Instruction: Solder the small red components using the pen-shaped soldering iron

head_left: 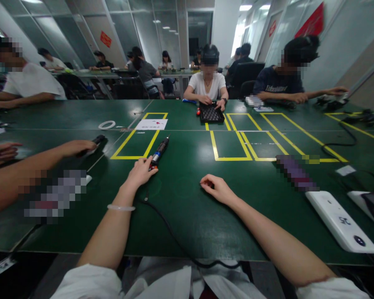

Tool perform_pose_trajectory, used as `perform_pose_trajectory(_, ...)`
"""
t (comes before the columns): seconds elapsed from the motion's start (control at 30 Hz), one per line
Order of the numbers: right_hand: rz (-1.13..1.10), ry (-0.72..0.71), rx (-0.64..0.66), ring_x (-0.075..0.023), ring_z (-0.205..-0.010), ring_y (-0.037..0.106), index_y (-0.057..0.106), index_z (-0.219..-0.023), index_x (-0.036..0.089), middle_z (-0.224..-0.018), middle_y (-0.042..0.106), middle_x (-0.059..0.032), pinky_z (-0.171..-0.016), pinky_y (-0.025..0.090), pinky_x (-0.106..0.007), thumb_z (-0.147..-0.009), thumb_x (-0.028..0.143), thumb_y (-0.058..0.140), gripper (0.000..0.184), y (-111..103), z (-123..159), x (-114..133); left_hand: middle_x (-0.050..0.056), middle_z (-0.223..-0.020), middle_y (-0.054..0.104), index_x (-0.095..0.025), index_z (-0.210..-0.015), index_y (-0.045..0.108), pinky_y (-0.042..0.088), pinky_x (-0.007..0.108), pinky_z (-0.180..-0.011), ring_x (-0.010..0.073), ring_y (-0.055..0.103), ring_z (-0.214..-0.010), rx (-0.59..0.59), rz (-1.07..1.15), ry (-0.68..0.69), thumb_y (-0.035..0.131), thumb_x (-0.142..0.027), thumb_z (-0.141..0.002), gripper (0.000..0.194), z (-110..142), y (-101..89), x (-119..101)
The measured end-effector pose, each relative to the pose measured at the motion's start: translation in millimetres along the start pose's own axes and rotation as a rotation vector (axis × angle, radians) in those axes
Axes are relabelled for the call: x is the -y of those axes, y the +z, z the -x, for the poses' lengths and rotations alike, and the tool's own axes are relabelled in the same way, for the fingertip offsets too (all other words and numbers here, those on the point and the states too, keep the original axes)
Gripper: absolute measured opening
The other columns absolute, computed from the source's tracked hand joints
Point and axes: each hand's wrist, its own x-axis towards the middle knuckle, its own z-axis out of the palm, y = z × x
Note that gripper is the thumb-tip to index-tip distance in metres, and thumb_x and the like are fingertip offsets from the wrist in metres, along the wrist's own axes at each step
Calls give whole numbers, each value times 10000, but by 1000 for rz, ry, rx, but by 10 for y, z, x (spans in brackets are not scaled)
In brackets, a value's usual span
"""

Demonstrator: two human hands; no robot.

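Observation:
My left hand (141, 171), with a pale bracelet on its wrist, lies on the green table with fingers wrapped over the rear end of an electric screwdriver (160, 150). The tool is slim and black with a blue band, and its thin tip points away from me. From under that wrist a black cord (165, 224) runs toward my lap. My right hand (217, 189) rests on its side on the table to the right, fingers loosely curled, and no object shows in it.
Yellow tape rectangles (233, 159) mark the table. A printed sheet (151, 124) and a white ring (107, 125) lie ahead. At right are a white power bank (341, 222) and a blurred phone. Across, a person handles a black tray (212, 114); a neighbour's hand (81, 147) reaches in from the left.

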Motion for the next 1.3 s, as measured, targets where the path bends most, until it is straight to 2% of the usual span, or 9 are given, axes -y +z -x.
perform_pose_trajectory(0.1, 9, -1, 8, -127, -690, 564, 625, -932, 175, -788, 616, -9, -649, 447, -240, -888, 212, 556, 90, 6, -3, -2, 173, -1373, 399, -216, -1489, 301, 410, 434, -965, 352, 437, -1219, 5, -12, -114, 419, -557, -874, 713, -80, 1, 368)
perform_pose_trajectory(0.2, 14, 2, 17, -129, -695, 569, 630, -932, 178, -794, 621, -12, -651, 447, -241, -890, 214, 554, 94, 8, -6, -3, 184, -1431, 368, -208, -1494, 303, 402, 474, -964, 385, 417, -1235, -15, -16, -213, 438, -543, -865, 725, -109, -23, 640)
perform_pose_trajectory(0.37, 23, 0, 22, -132, -704, 577, 634, -928, 183, -808, 626, -13, -657, 448, -245, -886, 206, 555, 92, 5, -8, 6, 174, -1459, 367, -207, -1482, 329, 403, 498, -955, 403, 432, -1223, -31, -26, -296, 457, -539, -858, 718, -77, -88, 833)
perform_pose_trajectory(0.6, 33, 3, 30, -133, -700, 572, 636, -915, 183, -801, 622, -13, -654, 448, -247, -889, 211, 553, 91, -5, -18, 47, 156, -1317, 495, -197, -1360, 450, 394, 450, -956, 354, 490, -1156, -202, -124, -224, 567, -389, -825, 580, -1, -132, 658)
perform_pose_trajectory(0.8, 42, -3, 36, -135, -703, 569, 636, -910, 182, -805, 617, -17, -649, 443, -247, -887, 203, 552, 90, -9, -23, 51, 148, -1159, 584, -171, -1091, 590, 442, 416, -848, 324, 566, -1036, -170, -59, -314, 491, -392, -863, 332, 34, -218, 551)
perform_pose_trajectory(0.97, 52, -17, 32, -134, -693, 565, 639, -905, 186, -797, 617, -14, -641, 438, -246, -890, 212, 552, 92, 4, -25, 22, 198, -1097, 617, -128, -1081, 614, 437, 454, -809, 365, 582, -1005, -188, -82, -383, 377, -381, -908, 388, 73, -246, 464)
perform_pose_trajectory(1.1, 58, -13, 34, -133, -692, 565, 639, -908, 185, -793, 616, -14, -638, 437, -244, -892, 211, 549, 95, 10, -26, 38, 219, -1101, 614, -108, -1083, 613, 429, 464, -836, 370, 567, -1033, -246, -90, -391, 364, -370, -909, 401, 89, -259, 403)
perform_pose_trajectory(1.23, 55, -5, 36, -135, -692, 568, 639, -905, 187, -794, 619, -15, -638, 436, -246, -890, 210, 549, 94, 13, -30, 48, 173, -1118, 634, -147, -1134, 582, 446, 437, -865, 328, 592, -1039, -370, 67, -314, 363, -380, -924, 382, 61, -232, 236)
perform_pose_trajectory(1.3, 47, 0, 37, -136, -692, 570, 638, -914, 186, -796, 621, -15, -639, 438, -248, -889, 211, 548, 96, 15, -31, 40, 122, -1052, 672, -164, -1120, 579, 468, 383, -866, 264, 635, -973, -345, 292, -181, 395, -380, -922, 347, 44, -180, 45)
